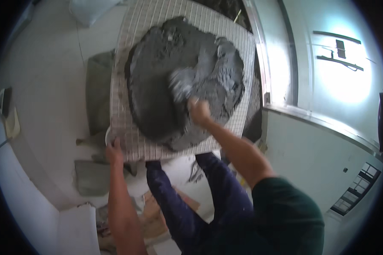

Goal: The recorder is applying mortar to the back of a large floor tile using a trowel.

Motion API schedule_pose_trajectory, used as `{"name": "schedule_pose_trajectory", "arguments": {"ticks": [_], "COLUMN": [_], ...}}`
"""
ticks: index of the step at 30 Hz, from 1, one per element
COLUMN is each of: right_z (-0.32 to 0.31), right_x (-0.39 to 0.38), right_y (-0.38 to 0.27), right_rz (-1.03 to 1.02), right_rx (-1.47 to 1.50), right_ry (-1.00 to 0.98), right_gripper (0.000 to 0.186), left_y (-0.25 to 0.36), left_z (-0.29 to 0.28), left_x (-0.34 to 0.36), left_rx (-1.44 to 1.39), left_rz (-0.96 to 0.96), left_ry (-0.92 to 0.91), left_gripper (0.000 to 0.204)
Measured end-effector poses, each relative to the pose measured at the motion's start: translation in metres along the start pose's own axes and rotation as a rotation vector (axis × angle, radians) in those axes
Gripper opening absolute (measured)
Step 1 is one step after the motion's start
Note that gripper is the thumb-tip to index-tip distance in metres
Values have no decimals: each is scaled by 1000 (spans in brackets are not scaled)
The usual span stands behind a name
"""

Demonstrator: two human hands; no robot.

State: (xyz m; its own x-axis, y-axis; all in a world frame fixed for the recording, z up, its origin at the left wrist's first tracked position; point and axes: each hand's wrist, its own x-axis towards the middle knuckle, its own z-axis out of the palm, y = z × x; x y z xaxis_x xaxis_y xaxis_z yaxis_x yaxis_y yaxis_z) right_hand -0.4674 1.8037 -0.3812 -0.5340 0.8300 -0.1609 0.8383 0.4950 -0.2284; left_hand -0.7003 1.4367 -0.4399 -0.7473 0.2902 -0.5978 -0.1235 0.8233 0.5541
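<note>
A broad mound of wet grey mortar (pixel 157 97) lies on a pale board with a grid pattern (pixel 132 146). My right hand (pixel 198 111) is closed round the handle of a trowel (pixel 183 85). Its blade, blurred by motion and smeared with grey, rests in or just over the middle of the mortar. At the board's near left corner is my left hand (pixel 115 152), its fingers closed on a white round-rimmed object (pixel 108 136). Most of that object is hidden by the hand and the board.
Grey-green sacks or cloths (pixel 98 93) lie on the floor left of the board. A metal-framed sill (pixel 323 123) runs along the right, beside a bright window. A whitish bag (pixel 91 10) lies at the far left. My legs stand close to the board's near edge.
</note>
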Motion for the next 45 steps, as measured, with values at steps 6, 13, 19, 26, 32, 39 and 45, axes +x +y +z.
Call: {"name": "schedule_pose_trajectory", "arguments": {"ticks": [6,13,19,26,32,39,45], "right_z": [-93,-129,-119,-96,-62,-40,-25], "right_x": [139,217,208,268,282,136,-46], "right_y": [-33,147,142,-27,-138,-160,-134], "right_rz": [114,494,1062,777,336,-224,-379], "right_rx": [-206,-3,966,1188,792,279,94], "right_ry": [-186,-9,-50,-398,-622,-1044,-1048], "right_gripper": [47,58,38,41,45,61,46], "left_y": [-15,-23,11,22,10,6,14], "left_z": [-24,-43,-55,-51,-57,-55,-68], "left_x": [-9,-13,-28,-31,-22,-22,-24], "left_rx": [-31,-129,-206,-260,-178,-328,-578], "left_rz": [-83,-165,-276,-348,-328,-312,-375], "left_ry": [-25,3,-57,-70,-49,-62,-186], "left_gripper": [55,46,39,47,46,58,68]}}
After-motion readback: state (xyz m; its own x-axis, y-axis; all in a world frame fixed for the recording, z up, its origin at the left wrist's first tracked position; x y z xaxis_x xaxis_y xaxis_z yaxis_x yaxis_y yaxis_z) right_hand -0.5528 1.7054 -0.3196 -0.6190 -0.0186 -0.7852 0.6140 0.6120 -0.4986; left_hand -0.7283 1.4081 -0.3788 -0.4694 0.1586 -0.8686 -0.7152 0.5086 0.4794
